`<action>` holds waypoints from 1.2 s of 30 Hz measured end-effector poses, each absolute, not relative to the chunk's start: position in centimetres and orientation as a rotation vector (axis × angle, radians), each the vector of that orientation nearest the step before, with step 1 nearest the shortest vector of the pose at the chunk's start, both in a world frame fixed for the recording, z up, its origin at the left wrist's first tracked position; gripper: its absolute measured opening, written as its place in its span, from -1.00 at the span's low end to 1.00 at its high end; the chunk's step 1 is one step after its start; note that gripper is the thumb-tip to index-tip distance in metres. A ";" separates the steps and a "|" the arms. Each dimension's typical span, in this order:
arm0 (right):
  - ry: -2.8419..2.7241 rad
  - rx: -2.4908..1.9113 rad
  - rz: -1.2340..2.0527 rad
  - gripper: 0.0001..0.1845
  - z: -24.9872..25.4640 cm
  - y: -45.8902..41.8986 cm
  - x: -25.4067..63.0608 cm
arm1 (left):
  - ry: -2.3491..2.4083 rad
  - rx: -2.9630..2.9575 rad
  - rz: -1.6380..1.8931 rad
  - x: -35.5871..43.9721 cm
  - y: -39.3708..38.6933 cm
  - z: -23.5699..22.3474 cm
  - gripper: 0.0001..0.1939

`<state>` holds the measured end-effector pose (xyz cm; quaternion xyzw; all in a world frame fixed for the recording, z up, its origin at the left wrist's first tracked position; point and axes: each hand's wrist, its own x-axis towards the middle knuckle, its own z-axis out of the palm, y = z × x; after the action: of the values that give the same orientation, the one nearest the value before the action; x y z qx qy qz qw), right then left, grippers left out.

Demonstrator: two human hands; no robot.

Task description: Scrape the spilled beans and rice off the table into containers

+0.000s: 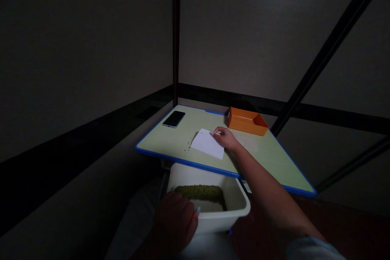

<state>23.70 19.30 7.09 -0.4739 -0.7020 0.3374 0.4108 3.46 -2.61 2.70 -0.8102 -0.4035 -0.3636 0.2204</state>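
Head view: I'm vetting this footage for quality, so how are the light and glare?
Head view: dim overall; the left hand in deep shadow; the white sheet brightest; a faint glow high on the back wall, right of centre.

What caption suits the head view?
Right hand holds a thin white sheet over a pale-green, blue-edged table; left hand grips a white rectangular bin.

A pale blue-grey sleeve (pixel 312 248) ends well behind the right fingers (pixel 219 130); a light-blue nail (pixel 198 209) tips the left thumb (pixel 191 225).
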 end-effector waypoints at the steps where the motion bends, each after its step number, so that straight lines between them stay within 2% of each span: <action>1: -1.761 -1.189 0.856 -0.65 7.1 19.3 23.7 | -1.114 -2.244 -1.003 3.4 -2.6 2.7 -0.83; 36: -1.760 -1.149 0.890 -0.60 6.8 19.5 23.3 | -1.106 -2.239 -1.005 3.4 -2.6 2.7 -0.84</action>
<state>23.33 19.54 6.83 -0.4577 -0.7010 0.3545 0.4163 3.37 -2.58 2.72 -0.8107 -0.4005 -0.3641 0.2230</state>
